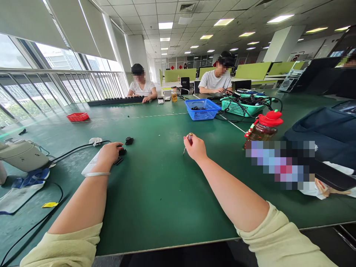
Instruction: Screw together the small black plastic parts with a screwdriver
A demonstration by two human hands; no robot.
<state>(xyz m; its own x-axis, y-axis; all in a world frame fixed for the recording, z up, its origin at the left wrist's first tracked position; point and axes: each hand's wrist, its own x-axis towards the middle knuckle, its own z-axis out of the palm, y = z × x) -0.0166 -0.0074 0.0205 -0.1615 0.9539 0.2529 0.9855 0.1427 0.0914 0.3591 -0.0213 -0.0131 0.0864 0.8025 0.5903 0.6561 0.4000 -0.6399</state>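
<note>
In the head view my right hand (196,147) is closed around a small screwdriver (190,137), its thin shaft pointing down just above the green table (155,200). To the left, my left hand (111,151) reaches over the table with its fingers bent at a small black part (122,151), which they seem to pinch; the fingertips are partly hidden. Just below that hand lies another flat black piece (118,161). A separate black block (129,141) rests a little beyond the fingers. Under my left wrist a white sheet (90,164) is partly covered.
A red tray (78,117), a blue basket (202,109) and a green basket (241,107) of cables stand farther back. On the right are a red-lidded bottle (264,128) and dark bag (325,128); left, a white device (23,155) with a cable. Two people sit opposite.
</note>
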